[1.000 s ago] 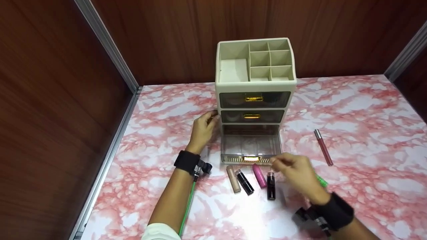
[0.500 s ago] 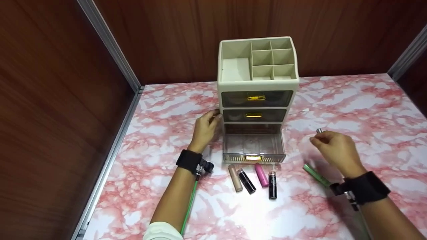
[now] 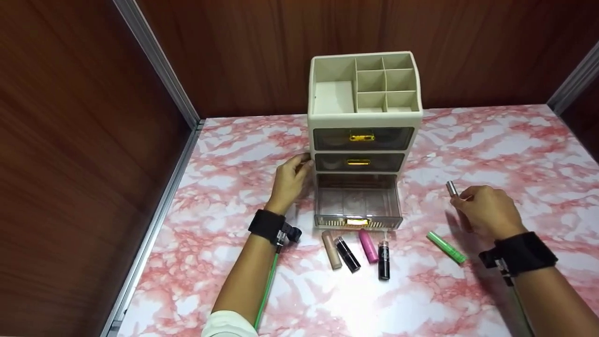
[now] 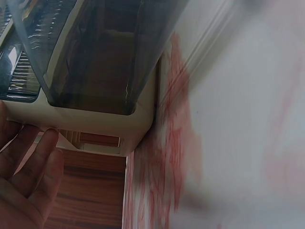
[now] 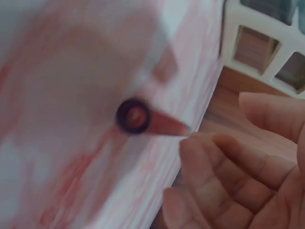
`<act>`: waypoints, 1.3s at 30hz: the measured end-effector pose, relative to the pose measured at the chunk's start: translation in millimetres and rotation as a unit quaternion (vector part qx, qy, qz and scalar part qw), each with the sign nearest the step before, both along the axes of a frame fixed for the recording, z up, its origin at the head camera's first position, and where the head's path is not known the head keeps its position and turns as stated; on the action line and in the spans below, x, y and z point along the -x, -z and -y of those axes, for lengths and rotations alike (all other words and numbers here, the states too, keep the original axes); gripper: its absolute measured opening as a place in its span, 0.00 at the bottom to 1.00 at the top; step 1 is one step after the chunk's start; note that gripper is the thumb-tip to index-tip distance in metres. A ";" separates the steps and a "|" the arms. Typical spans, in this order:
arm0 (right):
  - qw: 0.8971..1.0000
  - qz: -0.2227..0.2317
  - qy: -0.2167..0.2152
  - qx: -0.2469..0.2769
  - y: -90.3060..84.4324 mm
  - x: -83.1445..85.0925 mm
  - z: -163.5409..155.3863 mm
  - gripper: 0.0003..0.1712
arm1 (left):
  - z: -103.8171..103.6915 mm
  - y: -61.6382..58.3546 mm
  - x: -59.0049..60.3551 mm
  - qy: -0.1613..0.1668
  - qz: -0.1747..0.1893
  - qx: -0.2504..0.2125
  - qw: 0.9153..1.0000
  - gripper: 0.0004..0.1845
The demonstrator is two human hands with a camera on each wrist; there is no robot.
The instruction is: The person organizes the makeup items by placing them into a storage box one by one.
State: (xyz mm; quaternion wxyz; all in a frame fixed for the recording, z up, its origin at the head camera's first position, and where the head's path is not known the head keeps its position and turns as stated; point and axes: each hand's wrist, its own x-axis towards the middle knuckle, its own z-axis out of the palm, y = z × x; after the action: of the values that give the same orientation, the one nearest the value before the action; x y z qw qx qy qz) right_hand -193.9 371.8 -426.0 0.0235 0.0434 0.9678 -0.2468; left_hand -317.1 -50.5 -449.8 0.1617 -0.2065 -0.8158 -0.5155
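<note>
Right hand (image 3: 489, 211) over lip gloss tube (image 3: 452, 189) on pink marble table (image 3: 514, 150), right of organizer (image 3: 365, 117); fingers (image 5: 224, 167) loosely curled beside tube, contact cannot be told. Left hand (image 3: 288, 182) flat against organizer's left side, fingers straight. Bottom drawer (image 3: 358, 202) pulled open. Four lipsticks (image 3: 358, 249) just before drawer; green tube (image 3: 446, 247) near right wrist.

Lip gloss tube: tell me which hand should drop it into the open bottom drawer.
Right. The right hand already pinches the lip gloss tube, just right of the open bottom drawer. The left hand rests against the organizer, likely steadying it.
</note>
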 end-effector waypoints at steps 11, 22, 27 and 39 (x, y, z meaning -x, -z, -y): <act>0.999 0.030 -0.020 -0.041 11.5 9.5 -11.0 0.25 | 0.6 -0.5 -0.6 -0.006 -0.003 0.012 1.000 0.16; 0.998 0.057 -0.020 -0.027 17.3 11.9 -8.0 0.13 | 0.6 -0.6 -0.8 -0.004 -0.010 0.010 1.000 0.15; 0.999 0.042 -0.014 -0.011 12.2 11.5 -4.3 0.14 | 0.6 -0.2 0.0 -0.001 -0.010 0.009 1.000 0.14; 0.998 -0.039 -0.043 0.035 -12.9 3.5 35.2 0.15 | 0.9 0.0 -0.3 0.000 -0.006 0.004 1.000 0.15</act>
State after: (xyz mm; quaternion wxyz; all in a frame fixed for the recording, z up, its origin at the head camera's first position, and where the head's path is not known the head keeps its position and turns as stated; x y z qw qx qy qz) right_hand -197.4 336.6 -413.1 -0.0023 -0.0086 0.9598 -0.2805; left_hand -316.8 -51.3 -449.8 0.1654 -0.2102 -0.8168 -0.5111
